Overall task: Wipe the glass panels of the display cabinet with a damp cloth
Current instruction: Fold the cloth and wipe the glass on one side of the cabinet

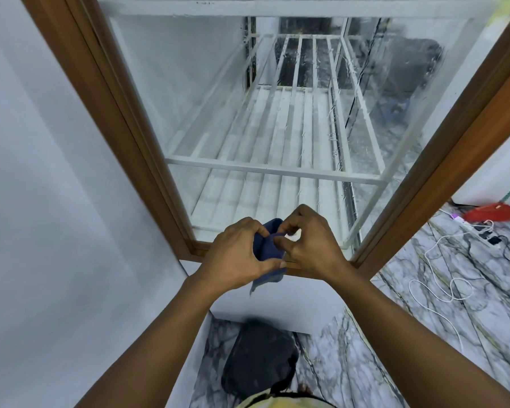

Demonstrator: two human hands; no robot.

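Observation:
A tall display cabinet with a brown wooden frame and a large front glass panel fills the middle of the head view. White slatted shelves show behind the glass. Both hands meet in front of the cabinet's lower edge. My left hand grips a dark blue cloth, and a corner of it hangs down below my fingers. My right hand pinches the cloth's upper fold between thumb and fingers. The cloth is held just off the glass.
A white wall stands close on the left. The marble floor to the right carries a white cable, a power strip and a red object. A black bag lies on the floor by my feet.

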